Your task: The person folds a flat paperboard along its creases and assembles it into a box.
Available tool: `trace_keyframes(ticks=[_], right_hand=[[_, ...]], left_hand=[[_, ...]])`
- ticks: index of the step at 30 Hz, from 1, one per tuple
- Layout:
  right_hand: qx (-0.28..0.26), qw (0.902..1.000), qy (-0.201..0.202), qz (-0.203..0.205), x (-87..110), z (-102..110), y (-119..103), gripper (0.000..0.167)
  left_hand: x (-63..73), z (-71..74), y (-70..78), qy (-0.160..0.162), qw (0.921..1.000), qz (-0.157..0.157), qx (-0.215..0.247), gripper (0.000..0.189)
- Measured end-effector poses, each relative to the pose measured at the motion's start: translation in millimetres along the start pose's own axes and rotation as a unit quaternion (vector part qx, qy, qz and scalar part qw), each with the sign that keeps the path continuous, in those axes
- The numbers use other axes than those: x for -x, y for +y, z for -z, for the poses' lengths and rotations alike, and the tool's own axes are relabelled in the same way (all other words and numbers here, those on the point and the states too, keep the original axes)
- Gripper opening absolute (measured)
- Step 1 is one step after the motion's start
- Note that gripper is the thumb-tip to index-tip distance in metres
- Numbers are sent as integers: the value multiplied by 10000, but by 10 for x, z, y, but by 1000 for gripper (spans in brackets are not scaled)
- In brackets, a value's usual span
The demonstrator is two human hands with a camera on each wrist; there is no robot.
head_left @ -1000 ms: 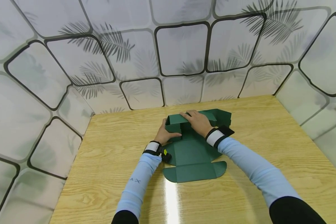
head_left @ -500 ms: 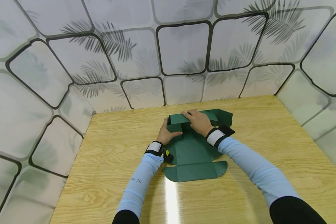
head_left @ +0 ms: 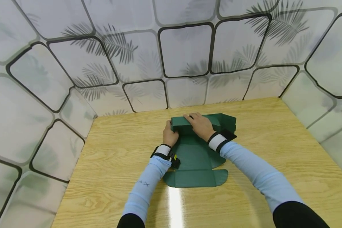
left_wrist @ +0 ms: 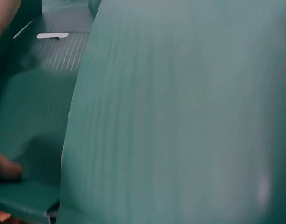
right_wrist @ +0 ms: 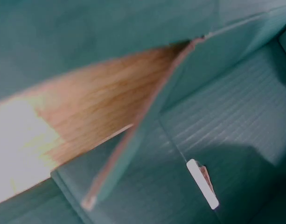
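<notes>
Front flap edge (head_left: 195, 186) nearer, table (head_left: 114, 164) around

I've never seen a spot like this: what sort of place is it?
Probably a small booth for filming handwork: patterned walls stand behind and beside a wood-grain table, and a small device is strapped at the left wrist.

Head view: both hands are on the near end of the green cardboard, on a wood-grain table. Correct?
Wrong end: the head view shows the left hand and right hand on the folded far end of the green cardboard, on the wood-grain table.
</notes>
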State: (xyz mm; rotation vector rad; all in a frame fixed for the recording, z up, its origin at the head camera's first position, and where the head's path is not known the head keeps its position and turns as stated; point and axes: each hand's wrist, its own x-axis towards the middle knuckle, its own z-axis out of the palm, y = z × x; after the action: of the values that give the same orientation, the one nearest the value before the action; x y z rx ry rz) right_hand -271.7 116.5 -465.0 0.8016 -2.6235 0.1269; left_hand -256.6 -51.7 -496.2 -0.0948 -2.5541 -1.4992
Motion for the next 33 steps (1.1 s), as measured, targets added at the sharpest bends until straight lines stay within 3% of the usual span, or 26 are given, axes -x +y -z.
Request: trace_keyframes(ticks=[6, 12, 21, 33], right_hand=[[26, 9999, 113, -23, -2, -19, -14, 52], [57, 9998, 201, -62, 3, -19, -33, 54], [26, 9997, 212, -110, 24, -35, -60, 53], [100, 9982, 586, -4, 54, -89, -42, 45]], left_hand=[[16, -57, 65, 592, 9981, -16, -176, 43], [20, -116, 92, 863, 9958, 239, -214, 43], [15, -164, 65, 955, 9936, 582, -149, 45], [29, -135, 49, 843, 9947, 363, -464, 43]])
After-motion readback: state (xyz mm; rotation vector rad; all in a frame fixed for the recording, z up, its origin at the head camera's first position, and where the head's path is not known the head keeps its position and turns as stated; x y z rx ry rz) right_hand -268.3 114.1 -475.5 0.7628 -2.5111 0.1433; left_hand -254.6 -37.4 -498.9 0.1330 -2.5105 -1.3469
